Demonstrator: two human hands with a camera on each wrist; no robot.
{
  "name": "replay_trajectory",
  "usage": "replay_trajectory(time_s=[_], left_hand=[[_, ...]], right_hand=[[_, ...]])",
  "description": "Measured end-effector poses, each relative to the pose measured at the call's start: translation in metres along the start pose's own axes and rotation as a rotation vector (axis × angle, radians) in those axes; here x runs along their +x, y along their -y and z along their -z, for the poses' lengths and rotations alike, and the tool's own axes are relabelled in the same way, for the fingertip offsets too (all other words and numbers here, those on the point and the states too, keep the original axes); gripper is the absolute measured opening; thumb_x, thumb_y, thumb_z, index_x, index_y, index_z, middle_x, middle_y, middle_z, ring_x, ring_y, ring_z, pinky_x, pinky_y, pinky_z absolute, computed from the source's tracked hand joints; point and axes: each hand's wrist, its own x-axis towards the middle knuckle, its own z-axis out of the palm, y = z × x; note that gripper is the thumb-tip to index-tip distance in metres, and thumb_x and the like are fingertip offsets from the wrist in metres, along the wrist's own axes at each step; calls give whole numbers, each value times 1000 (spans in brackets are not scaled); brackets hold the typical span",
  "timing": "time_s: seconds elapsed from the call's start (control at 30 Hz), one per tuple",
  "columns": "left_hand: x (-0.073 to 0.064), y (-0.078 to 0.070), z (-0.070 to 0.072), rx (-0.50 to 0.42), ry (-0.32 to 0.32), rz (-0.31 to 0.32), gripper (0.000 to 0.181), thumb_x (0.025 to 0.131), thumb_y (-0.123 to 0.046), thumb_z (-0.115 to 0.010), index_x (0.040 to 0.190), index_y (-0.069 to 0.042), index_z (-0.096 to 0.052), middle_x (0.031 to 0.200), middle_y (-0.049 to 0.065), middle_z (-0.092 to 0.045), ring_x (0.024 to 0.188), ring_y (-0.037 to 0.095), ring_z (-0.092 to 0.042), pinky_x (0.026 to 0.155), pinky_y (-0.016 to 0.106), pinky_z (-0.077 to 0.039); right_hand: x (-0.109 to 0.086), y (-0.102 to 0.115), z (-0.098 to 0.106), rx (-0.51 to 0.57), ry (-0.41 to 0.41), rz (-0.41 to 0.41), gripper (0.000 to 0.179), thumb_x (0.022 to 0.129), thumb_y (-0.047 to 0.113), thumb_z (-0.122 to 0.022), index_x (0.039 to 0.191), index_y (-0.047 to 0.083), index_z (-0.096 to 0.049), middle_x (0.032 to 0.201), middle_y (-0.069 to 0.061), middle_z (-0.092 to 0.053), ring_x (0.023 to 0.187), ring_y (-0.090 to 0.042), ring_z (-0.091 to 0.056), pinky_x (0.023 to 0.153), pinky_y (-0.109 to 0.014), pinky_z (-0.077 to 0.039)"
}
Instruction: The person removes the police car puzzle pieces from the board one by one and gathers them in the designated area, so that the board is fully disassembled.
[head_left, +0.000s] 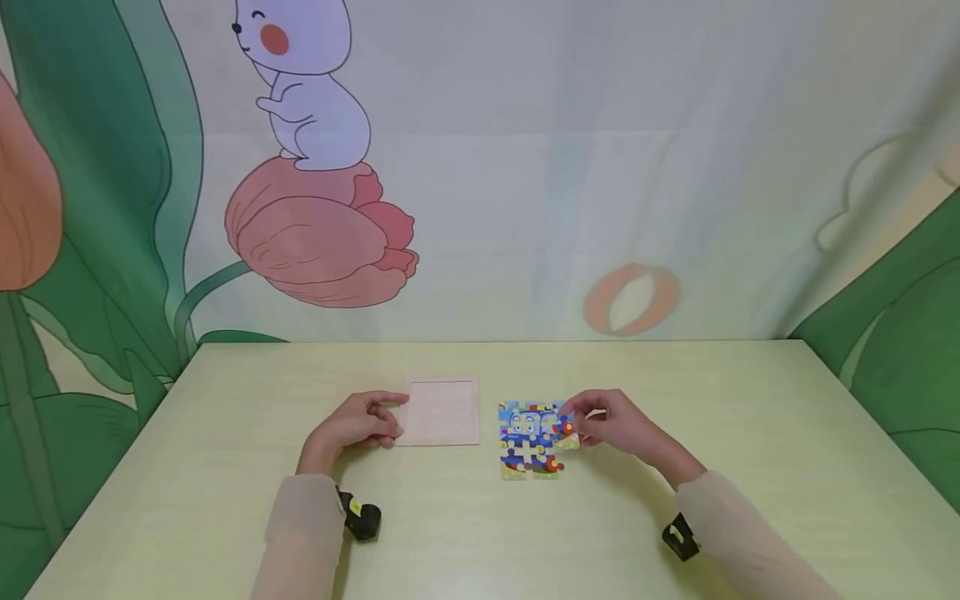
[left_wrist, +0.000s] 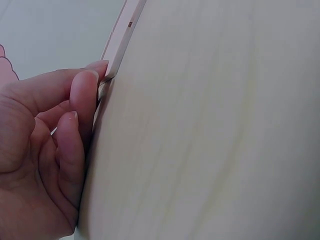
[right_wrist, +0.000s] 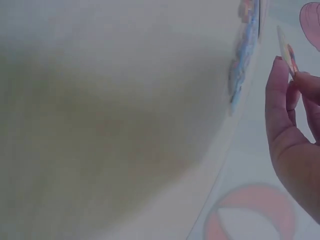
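Observation:
My left hand [head_left: 358, 422] grips the left edge of a shallow pale wooden puzzle tray [head_left: 442, 414], which lies flat with a bare inside. In the left wrist view, thumb and fingers meet at the corner of the tray's raised rim [left_wrist: 124, 42]. To the right of the tray lies a joined block of colourful jigsaw pieces [head_left: 522, 433], with blue, red and yellow printing and a gap in it. My right hand [head_left: 617, 423] pinches one jigsaw piece [right_wrist: 287, 52] between thumb and fingers. That piece is raised over the block's right side, overlapping it in the head view.
All of this rests on a light wood-grain table [head_left: 480, 533]. Behind its far edge hangs a curtain [head_left: 525, 183] printed with a rabbit, flowers and leaves. A small black wrist camera [head_left: 363, 518] sits at the left cuff, another [head_left: 681, 537] at the right.

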Motion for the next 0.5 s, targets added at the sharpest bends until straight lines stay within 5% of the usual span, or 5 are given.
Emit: replay_trajectory(time_s=[0.5], left_hand=[[1, 1, -1, 11, -18, 12, 49, 80, 0, -64, 128, -7, -51, 75, 5, -55, 55, 11, -56, 48, 20, -38]], right_hand=[[-21, -19, 2, -52, 48, -78, 18, 87, -3, -53, 101, -9, -61, 76, -6, -54, 67, -17, -54, 60, -31, -51]])
